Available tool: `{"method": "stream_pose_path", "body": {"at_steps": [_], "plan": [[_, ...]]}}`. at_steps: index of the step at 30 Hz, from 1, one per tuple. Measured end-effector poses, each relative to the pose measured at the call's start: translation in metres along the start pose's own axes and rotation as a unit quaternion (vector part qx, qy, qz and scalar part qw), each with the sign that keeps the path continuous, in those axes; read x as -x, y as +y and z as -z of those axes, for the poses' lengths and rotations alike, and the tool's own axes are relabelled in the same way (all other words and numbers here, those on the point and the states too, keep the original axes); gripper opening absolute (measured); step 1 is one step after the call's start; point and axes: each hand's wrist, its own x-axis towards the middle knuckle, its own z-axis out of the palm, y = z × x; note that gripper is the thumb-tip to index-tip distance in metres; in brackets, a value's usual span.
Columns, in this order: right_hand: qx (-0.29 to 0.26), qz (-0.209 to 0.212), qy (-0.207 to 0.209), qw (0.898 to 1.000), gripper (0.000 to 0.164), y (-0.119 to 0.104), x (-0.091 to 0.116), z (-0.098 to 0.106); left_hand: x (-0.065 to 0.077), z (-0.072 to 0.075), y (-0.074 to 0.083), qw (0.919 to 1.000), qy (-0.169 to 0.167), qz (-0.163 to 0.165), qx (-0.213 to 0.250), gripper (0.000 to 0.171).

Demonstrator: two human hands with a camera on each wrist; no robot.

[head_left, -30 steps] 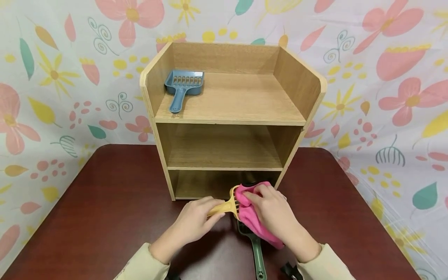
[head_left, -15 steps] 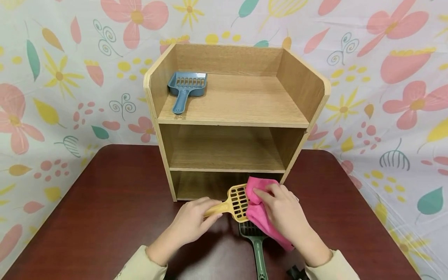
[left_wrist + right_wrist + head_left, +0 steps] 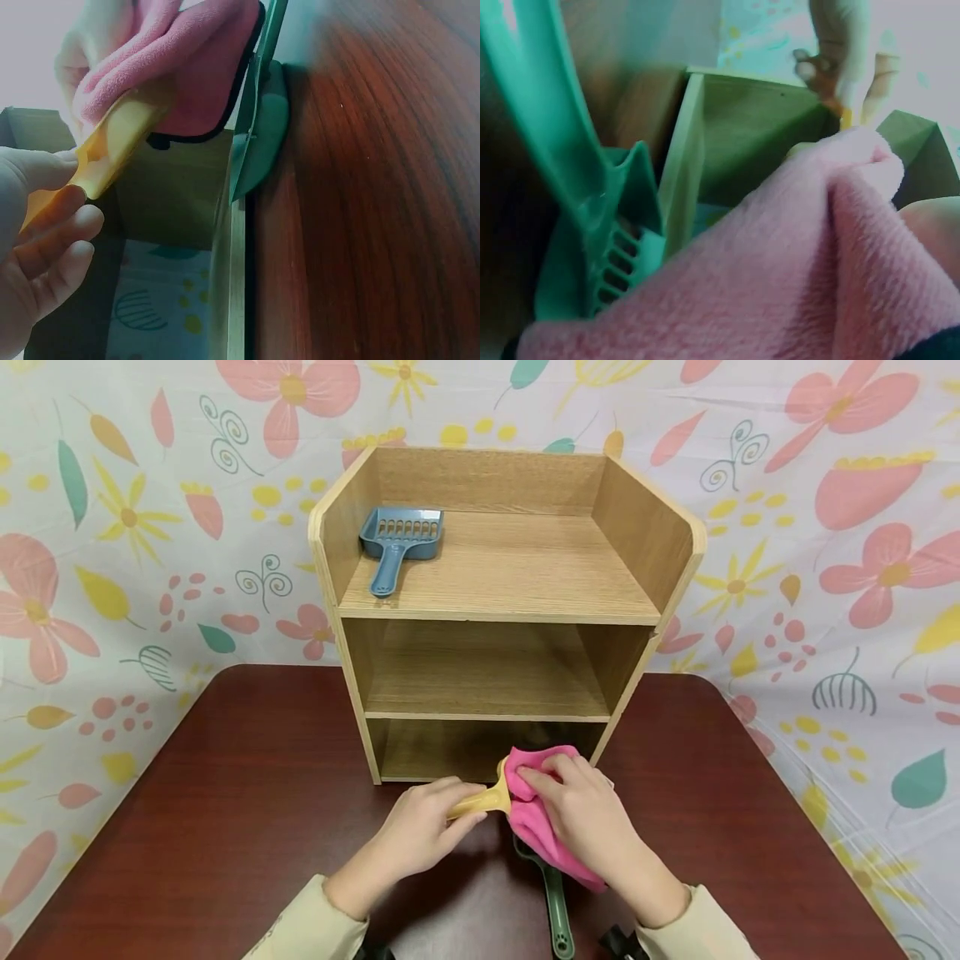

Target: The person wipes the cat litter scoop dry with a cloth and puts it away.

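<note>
My left hand [image 3: 426, 828] grips the handle of a yellow litter scoop [image 3: 489, 800], held above the table before the shelf unit. A pink cloth [image 3: 542, 842] with a dark edging lies over the scoop's head, most of which it hides. My right hand [image 3: 588, 808] holds that cloth against the head, thumb and fingers bunching the fabric. Below the cloth a green litter scoop [image 3: 557, 910] rests on the table, its handle toward me. In the right wrist view, the slots of the green litter scoop [image 3: 619, 262] show beside the pink cloth [image 3: 742, 277].
A three-level wooden shelf unit [image 3: 487, 614] stands on the dark red table [image 3: 247, 827]. On its top level, at the left, sits a blue litter scoop [image 3: 392, 564] on a blue tray-like piece. Behind hangs a flower-patterned cloth backdrop [image 3: 750, 510].
The pink cloth slid right, baring the yellow scoop's slotted head half a second ago, then came back left over it. The left hand kept its grip and moved slightly.
</note>
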Motion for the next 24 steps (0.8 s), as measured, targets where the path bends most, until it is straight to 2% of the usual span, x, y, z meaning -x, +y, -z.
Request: {"method": "stream_pose_path", "body": {"at_steps": [3,8,11,14,16,18,20,21,22,24], "plan": [[0.006,-0.004,0.002,1.0,0.03,0.004,0.003,-0.004,0.001,0.001,0.0,1.0,0.002,-0.001,-0.003,0.026],[-0.018,-0.023,0.012,1.0,0.033,0.015,0.01,-0.005,0.007,0.006,-0.002,0.9997,-0.006,0.021,-0.006,0.026],[-0.083,-0.046,0.023,0.995,0.036,0.021,0.015,-0.003,0.011,0.009,-0.004,0.9994,-0.01,0.034,0.0,0.026],[-0.178,-0.092,0.04,0.979,0.041,0.029,0.02,-0.001,0.013,0.013,-0.006,0.999,-0.012,0.042,0.013,0.026],[-0.24,-0.134,0.052,0.96,0.042,0.032,0.022,0.0,0.014,0.015,-0.007,0.9983,-0.017,0.048,0.03,0.026],[-0.3,-0.175,0.062,0.936,0.039,0.035,0.024,0.001,0.014,0.017,-0.007,0.9967,-0.023,0.056,0.055,0.025],[-0.368,-0.217,0.063,0.902,0.037,0.036,0.026,0.002,0.015,0.018,-0.007,0.9939,-0.03,0.064,0.084,0.025],[-0.407,-0.237,0.059,0.88,0.036,0.035,0.027,0.002,0.015,0.018,-0.006,0.9921,-0.033,0.068,0.1,0.025],[-0.449,-0.255,0.055,0.854,0.036,0.034,0.028,0.002,0.015,0.018,-0.005,0.9905,-0.034,0.07,0.113,0.025],[-0.536,-0.286,0.04,0.793,0.039,0.032,0.029,0.002,0.016,0.018,-0.003,0.9879,-0.031,0.069,0.136,0.025]]}}
